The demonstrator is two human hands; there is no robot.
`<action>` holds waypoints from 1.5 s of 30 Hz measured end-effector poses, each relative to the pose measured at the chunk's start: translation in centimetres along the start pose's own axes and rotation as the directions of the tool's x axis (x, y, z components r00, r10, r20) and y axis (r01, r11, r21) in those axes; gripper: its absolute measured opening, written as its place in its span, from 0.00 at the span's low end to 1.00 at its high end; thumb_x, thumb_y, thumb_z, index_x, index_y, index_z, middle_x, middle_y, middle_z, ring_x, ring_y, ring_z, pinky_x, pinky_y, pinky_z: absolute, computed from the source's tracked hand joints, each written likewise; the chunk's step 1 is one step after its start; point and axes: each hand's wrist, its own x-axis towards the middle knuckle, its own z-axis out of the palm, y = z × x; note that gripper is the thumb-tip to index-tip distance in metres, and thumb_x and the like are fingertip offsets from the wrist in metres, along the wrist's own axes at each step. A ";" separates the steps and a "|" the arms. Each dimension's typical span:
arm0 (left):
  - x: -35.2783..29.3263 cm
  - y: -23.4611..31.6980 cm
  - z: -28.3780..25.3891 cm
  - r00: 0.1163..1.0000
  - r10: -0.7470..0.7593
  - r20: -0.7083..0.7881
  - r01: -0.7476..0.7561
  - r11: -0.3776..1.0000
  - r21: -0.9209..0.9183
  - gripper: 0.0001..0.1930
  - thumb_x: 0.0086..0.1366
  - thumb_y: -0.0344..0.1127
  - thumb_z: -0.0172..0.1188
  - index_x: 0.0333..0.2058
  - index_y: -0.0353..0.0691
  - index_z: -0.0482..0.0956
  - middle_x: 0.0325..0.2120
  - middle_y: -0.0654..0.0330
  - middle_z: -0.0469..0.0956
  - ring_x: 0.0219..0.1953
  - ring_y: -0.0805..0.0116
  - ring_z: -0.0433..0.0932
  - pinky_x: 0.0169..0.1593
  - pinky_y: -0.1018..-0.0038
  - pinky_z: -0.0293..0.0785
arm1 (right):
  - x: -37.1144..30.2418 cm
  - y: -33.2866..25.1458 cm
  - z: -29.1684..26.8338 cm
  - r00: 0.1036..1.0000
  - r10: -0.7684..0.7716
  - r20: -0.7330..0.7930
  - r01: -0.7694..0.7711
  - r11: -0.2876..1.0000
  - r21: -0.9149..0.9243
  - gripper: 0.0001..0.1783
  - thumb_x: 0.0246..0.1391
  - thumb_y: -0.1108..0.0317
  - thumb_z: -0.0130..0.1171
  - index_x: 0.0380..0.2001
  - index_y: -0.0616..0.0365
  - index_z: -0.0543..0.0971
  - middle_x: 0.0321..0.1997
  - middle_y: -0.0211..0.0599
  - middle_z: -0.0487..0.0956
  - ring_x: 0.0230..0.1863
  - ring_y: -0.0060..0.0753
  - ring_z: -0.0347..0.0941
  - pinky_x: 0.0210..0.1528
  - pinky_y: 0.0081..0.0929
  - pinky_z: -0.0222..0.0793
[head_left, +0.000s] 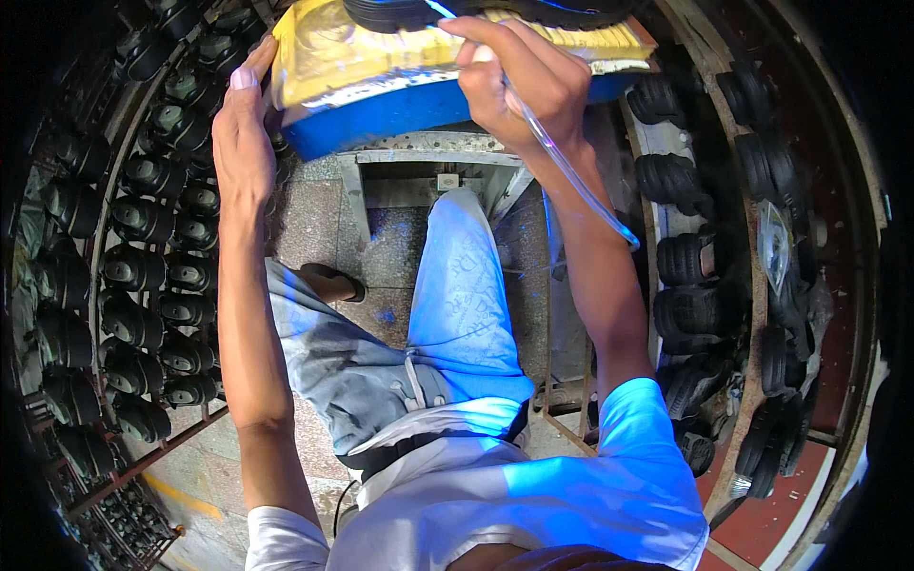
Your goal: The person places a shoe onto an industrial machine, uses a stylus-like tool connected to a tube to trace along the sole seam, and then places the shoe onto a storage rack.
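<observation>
My right hand point(533, 86) is closed around a thin brush with a clear handle point(576, 176), which slants back over my wrist. The brush's pale, bright tip reaches a black shoe sole point(390, 13) at the top edge, though its bristles cannot be made out. The sole lies on a yellow-covered work stand point(333, 62) with a blue front side; a second black sole part point(571, 11) shows to its right, and the picture's edge cuts both off. My left hand point(243, 143) rests against the stand's left end, open, fingers stretched out and holding nothing.
Racks with many black shoes point(133, 266) stand close on my left. Another rack on my right holds black soles point(685, 257) and a clear plastic bag point(773, 247). Below the stand is a grey frame point(419, 152), with my legs before it. Blue light falls across my clothes.
</observation>
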 end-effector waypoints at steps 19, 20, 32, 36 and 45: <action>5.5 -4.1 0.7 0.984 0.168 -0.060 -0.138 0.929 0.343 0.28 0.81 0.49 0.35 0.57 0.33 0.78 0.54 0.51 0.80 0.57 0.64 0.76 0.64 0.70 0.66 | -2.5 2.8 -10.7 0.990 0.091 0.111 -0.052 0.948 -0.313 0.15 0.44 0.74 0.55 0.36 0.55 0.86 0.23 0.37 0.78 0.20 0.36 0.74 0.24 0.30 0.71; 6.0 -4.4 0.5 0.988 0.151 -0.039 -0.131 0.941 0.312 0.28 0.81 0.48 0.35 0.57 0.33 0.77 0.53 0.51 0.80 0.57 0.64 0.76 0.64 0.70 0.65 | -2.1 2.7 -11.7 0.989 0.094 0.118 -0.055 0.954 -0.294 0.15 0.45 0.75 0.55 0.36 0.56 0.86 0.24 0.38 0.78 0.20 0.35 0.74 0.25 0.30 0.71; 13.8 -7.4 2.8 0.982 -0.098 0.161 0.098 0.995 0.007 0.29 0.80 0.52 0.38 0.60 0.34 0.75 0.54 0.56 0.78 0.57 0.68 0.74 0.63 0.73 0.64 | 1.4 -0.1 -17.7 0.894 0.354 0.274 -0.341 0.935 -0.097 0.09 0.45 0.73 0.58 0.30 0.56 0.85 0.24 0.39 0.81 0.21 0.39 0.78 0.24 0.31 0.74; 16.2 -9.1 3.5 0.972 -0.113 0.206 0.130 0.989 -0.071 0.28 0.80 0.52 0.38 0.60 0.36 0.76 0.54 0.58 0.79 0.55 0.70 0.75 0.61 0.74 0.67 | 2.3 -1.2 -17.6 0.891 0.371 0.261 -0.375 0.926 -0.036 0.07 0.46 0.72 0.58 0.29 0.58 0.84 0.24 0.43 0.81 0.22 0.42 0.79 0.23 0.31 0.74; 19.1 -11.3 6.0 0.938 -0.184 0.295 0.250 0.946 -0.206 0.25 0.79 0.48 0.43 0.60 0.35 0.76 0.54 0.59 0.80 0.57 0.69 0.76 0.63 0.73 0.67 | 2.8 -3.1 -18.6 0.910 0.287 0.298 -0.283 0.957 -0.056 0.15 0.54 0.66 0.49 0.29 0.63 0.83 0.19 0.38 0.76 0.16 0.32 0.70 0.21 0.30 0.63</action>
